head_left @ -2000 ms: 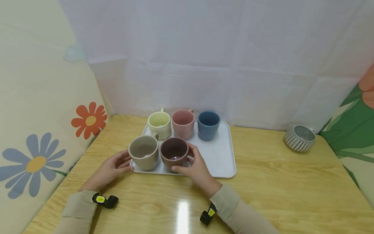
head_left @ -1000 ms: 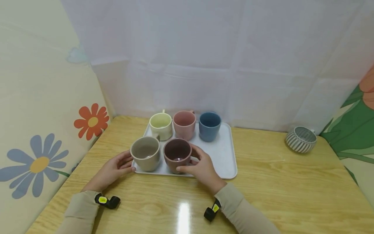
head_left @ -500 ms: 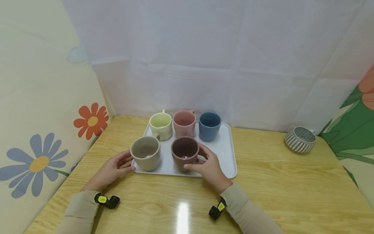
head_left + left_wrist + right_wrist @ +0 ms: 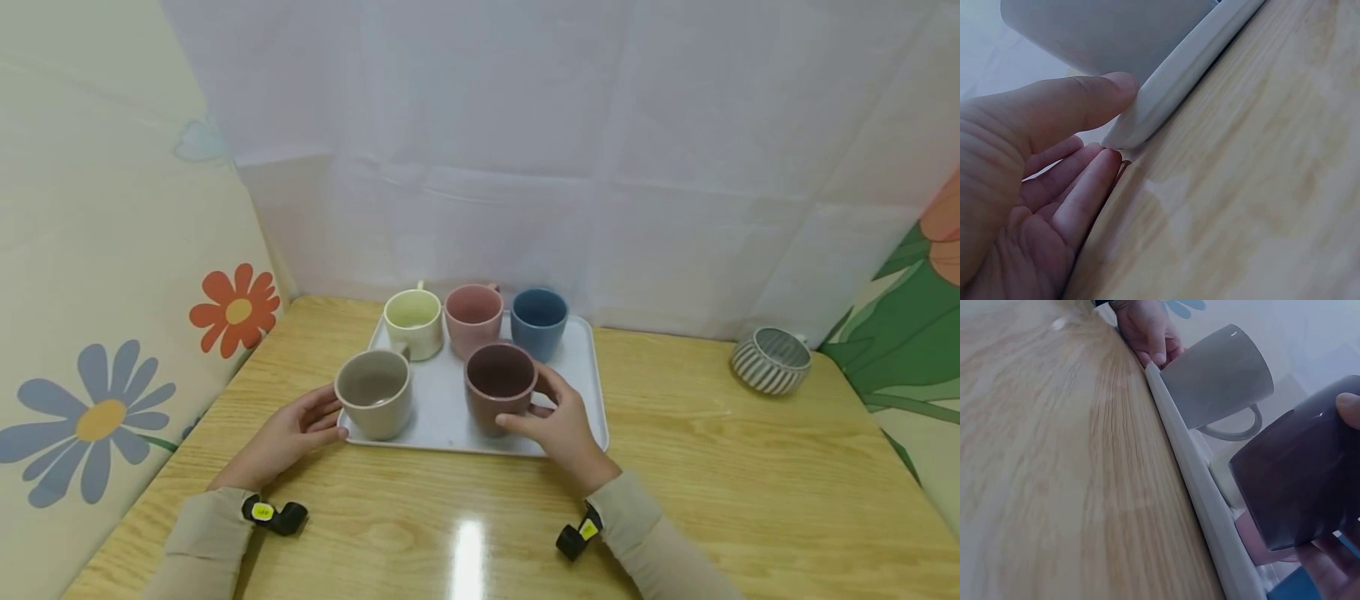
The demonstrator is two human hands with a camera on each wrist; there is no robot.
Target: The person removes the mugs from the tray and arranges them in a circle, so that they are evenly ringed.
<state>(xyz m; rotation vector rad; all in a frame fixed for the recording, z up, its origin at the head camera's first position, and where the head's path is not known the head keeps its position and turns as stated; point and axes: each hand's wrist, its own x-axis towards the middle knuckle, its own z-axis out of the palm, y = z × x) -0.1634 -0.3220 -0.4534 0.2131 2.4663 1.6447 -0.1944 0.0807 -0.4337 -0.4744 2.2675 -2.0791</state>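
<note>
My right hand (image 4: 564,429) grips a dark brown mug (image 4: 487,408), thumb on its near side and fingers behind it. In the right wrist view the brown mug (image 4: 1300,472) looks slightly raised over the white tray. At the near left corner of the tray (image 4: 442,433), my left hand (image 4: 296,433) pinches the rim, with the thumb (image 4: 1085,103) on top and fingertips at the outer edge. Close to that hand, a grey-beige mug (image 4: 378,408) stands upright on the tray. Behind it stand a pale yellow mug (image 4: 416,333), a pink mug (image 4: 474,325) and a blue mug (image 4: 538,329).
A ribbed grey-and-white cup (image 4: 771,362) stands at the right back of the wooden table (image 4: 690,467). White cloth (image 4: 480,167) hangs behind the table. Flower-printed cloth (image 4: 135,250) hangs at the left, with more at the right.
My right hand has carried the brown mug rightward and slightly back, away from the grey-beige mug, widening the space between them. The left hand stays at the tray corner.
</note>
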